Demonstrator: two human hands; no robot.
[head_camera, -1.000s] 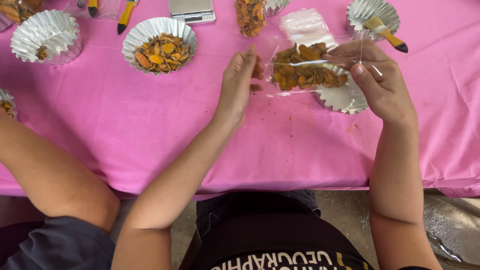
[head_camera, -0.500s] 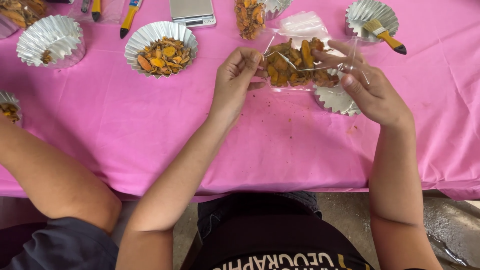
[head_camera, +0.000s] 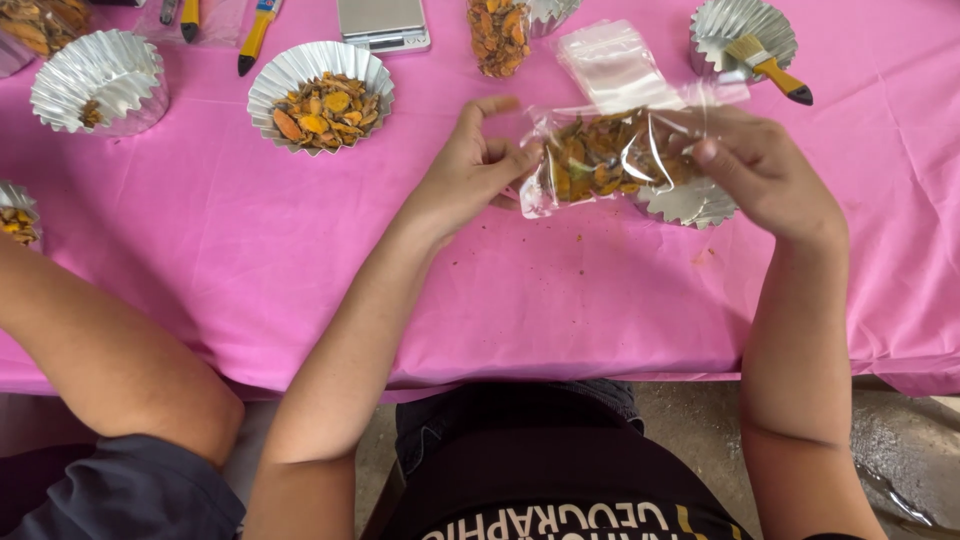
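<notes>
A clear plastic bag (head_camera: 610, 155) filled with orange-brown dried slices hangs just above the pink tablecloth (head_camera: 300, 260). My left hand (head_camera: 470, 165) pinches its left edge and my right hand (head_camera: 765, 170) grips its right side, thumb pressed on the plastic. Under the bag sits a silver foil cup (head_camera: 690, 205), mostly hidden by the bag and my right hand. An empty clear bag (head_camera: 612, 62) lies just behind.
A foil cup of dried slices (head_camera: 320, 95) stands at the back left, another foil cup (head_camera: 98, 80) further left. A small scale (head_camera: 382, 22), a filled bag (head_camera: 498, 35), a brush in a foil cup (head_camera: 745, 40) and tools (head_camera: 255, 30) line the far edge. Another person's arm (head_camera: 110, 350) rests at the left.
The bag has been turned and drawn slightly toward me. My right hand has shifted from the bag's top corner to its right side, and my left hand's fingers have closed on the left edge.
</notes>
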